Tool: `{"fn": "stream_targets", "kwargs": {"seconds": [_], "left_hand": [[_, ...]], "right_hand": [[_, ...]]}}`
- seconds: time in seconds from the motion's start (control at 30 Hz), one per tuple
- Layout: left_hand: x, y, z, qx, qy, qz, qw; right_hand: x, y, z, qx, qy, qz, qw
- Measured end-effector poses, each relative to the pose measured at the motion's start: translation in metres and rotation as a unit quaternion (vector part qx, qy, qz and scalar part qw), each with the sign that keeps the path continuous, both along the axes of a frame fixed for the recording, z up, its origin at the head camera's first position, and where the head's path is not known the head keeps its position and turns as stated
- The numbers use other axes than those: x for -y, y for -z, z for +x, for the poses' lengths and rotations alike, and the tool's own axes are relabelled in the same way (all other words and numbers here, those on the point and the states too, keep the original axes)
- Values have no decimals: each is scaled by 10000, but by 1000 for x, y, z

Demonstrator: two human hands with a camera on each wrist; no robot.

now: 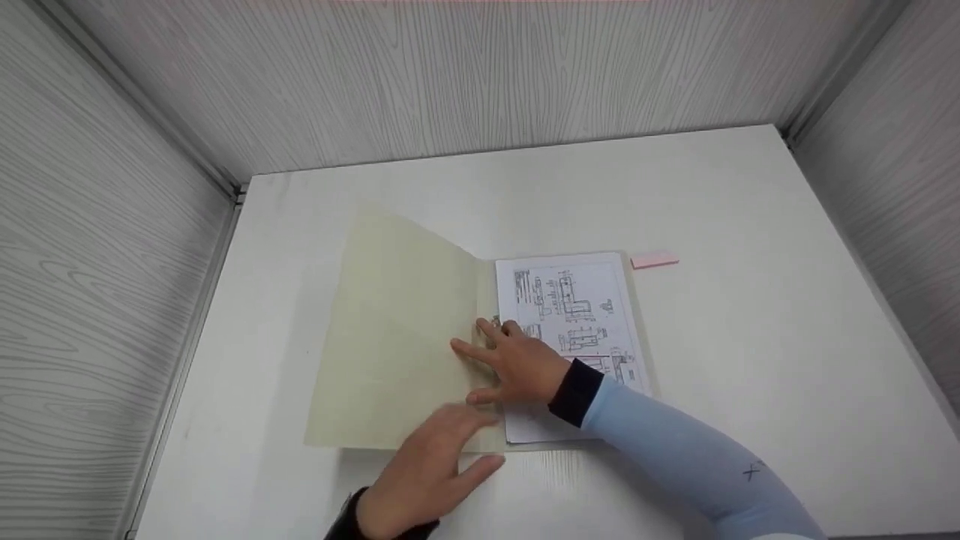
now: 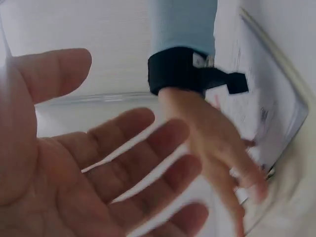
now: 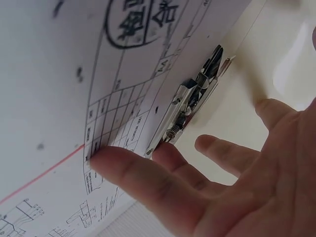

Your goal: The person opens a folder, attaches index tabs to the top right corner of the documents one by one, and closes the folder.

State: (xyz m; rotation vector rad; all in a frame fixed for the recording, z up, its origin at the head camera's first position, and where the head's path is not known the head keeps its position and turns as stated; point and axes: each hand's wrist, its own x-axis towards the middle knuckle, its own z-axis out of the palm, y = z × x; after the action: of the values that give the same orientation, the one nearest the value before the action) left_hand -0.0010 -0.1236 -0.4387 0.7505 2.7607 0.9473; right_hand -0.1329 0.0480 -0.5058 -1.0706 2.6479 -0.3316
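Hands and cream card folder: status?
Left hand open, empty. Right hand spread by silver metal clip, partly covering white printed sheets. Folder lying open.

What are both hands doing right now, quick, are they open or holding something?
Left hand: open, holding nothing.
Right hand: open, fingers spread by the metal clip, holding nothing.

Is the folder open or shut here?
Open: in the head view its cream cover is turned out to the left, leaving the printed sheet exposed on the right.
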Motion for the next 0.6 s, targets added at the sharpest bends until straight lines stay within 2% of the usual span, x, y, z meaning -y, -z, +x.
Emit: {"fn": "stream_targets", "kwargs": {"seconds": [0.03,0.07,0.13,0.2,0.3,0.4,0.47,0.53,0.6], "left_hand": [[-4,-3,-8,-541,-295,-354,9975],[-8,-5,-18,-894,-627,-748,9912],[-11,-5,-39,-1215,-1235,-1524,9730],[-12,0,-61,-1116,-1660,-2180,9552],[-9,15,-89,-613,-2035,-2655,9404],[-4,31,-107,-157,-2220,-2770,9347],[-3,41,-114,-88,-2297,-2775,9328],[-2,49,-119,-284,-2220,-2745,9352],[-2,57,-123,-619,-1994,-2522,9449]], "right_hand": [[0,1,0,-106,-46,27,9999],[0,1,1,-270,-128,39,9995],[0,3,1,-568,-236,32,9981],[-1,5,2,-700,-271,32,9972],[-3,6,3,-639,-277,62,9976],[-6,5,4,-330,-325,84,9989],[-10,2,0,-130,-489,-43,9987],[-19,-2,-5,228,-600,-334,9974],[-33,-8,-13,655,-628,-712,9933]]}}
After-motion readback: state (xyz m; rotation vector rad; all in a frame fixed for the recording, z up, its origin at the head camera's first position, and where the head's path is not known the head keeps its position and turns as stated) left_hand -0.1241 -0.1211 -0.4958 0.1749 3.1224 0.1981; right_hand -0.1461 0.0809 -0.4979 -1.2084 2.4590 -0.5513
